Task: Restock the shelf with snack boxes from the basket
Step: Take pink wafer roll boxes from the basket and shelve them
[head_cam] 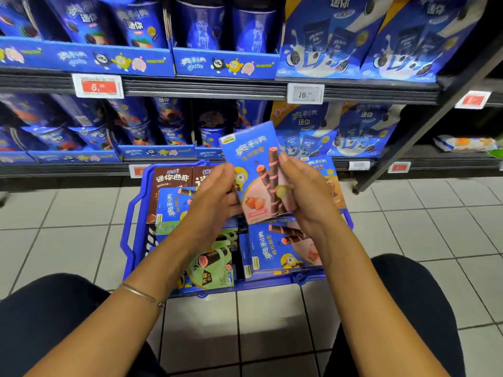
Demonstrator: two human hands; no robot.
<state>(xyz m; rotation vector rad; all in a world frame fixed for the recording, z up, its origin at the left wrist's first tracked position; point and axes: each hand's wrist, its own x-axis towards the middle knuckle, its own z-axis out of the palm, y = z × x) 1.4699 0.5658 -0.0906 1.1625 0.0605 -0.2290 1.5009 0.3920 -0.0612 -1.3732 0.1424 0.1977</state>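
A blue snack box (254,170) with pink wafer rolls and a strawberry picture stands upright above the blue basket (130,227). My left hand (215,197) grips its left edge and my right hand (302,194) grips its right edge, thumb across the front. Inside the basket lie several more boxes: blue ones (277,248), a green-fronted one (215,265) and brown ones (172,183). The lower shelf (81,165) runs just behind the basket.
Two shelf levels hold blue tubs and large blue packs (326,42), with price tags (305,93) on the rails. A dark upright post (424,121) slants at the right. White floor tiles (54,213) surround the basket; my dark-clad knees frame the bottom.
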